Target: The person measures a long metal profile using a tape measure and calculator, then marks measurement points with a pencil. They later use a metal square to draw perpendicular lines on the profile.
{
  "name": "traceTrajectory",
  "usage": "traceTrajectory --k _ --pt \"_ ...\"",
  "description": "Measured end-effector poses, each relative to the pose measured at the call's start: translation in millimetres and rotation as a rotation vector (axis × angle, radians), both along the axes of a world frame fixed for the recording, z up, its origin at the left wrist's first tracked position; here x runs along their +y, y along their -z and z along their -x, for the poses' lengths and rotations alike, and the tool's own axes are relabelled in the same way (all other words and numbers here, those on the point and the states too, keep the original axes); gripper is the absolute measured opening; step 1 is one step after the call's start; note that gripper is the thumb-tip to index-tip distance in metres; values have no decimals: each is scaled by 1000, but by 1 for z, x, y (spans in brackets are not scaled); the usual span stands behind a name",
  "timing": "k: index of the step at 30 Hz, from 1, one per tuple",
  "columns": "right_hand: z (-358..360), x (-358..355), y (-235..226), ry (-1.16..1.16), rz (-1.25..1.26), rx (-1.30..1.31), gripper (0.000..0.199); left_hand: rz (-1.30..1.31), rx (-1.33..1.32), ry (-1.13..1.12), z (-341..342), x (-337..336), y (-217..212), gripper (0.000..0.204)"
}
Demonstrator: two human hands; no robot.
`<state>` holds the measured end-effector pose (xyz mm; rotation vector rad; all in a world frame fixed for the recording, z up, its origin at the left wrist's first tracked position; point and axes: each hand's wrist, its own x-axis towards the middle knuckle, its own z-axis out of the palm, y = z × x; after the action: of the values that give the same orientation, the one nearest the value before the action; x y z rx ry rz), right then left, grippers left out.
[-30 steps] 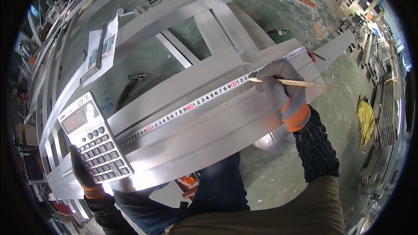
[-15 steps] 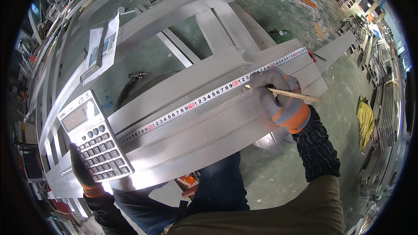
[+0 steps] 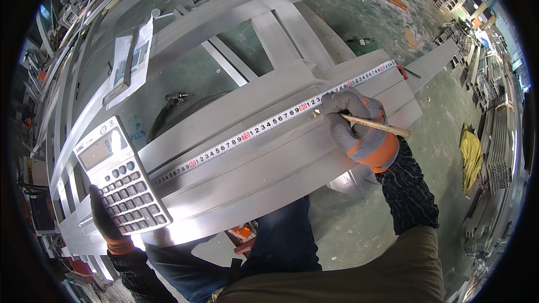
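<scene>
In my gloved left hand (image 3: pixel 103 213) is a white calculator (image 3: pixel 120 177) with dark keys, gripped by its left edge and tilted face up. My right hand (image 3: pixel 355 126), in a grey and orange glove, is closed around a slim wooden pencil (image 3: pixel 382 125). The pencil's back end sticks out to the right, while its tip is near the metal beside the tape. A white tape measure blade (image 3: pixel 264 125) runs slantwise along a long silver metal profile (image 3: pixel 241 177), just beyond my right fingers. My left fingertips are mostly hidden under the calculator.
More silver metal profiles (image 3: pixel 281 33) cross behind the work. On the far left lies a paper sheet (image 3: pixel 130 59) with a metal strip on it. Pliers (image 3: pixel 178 98) rest on the green floor. Stacked profiles (image 3: pixel 497 146) and a yellow cloth (image 3: pixel 470 151) are at the right.
My right hand has shifted very slightly and the pencil's back end has swung a little to the left and down. The left hand and calculator stay in place.
</scene>
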<state>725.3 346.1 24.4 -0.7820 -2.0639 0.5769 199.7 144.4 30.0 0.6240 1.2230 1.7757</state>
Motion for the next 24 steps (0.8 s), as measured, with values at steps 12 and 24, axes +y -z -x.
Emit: traceTrajectory --k 12,24 --pt "-3 1 3 -99 217 79 11 -4 -26 18 -2 2 -2 50" --pt "0 1 -7 6 70 -13 10 -86 55 80 18 -7 12 46"
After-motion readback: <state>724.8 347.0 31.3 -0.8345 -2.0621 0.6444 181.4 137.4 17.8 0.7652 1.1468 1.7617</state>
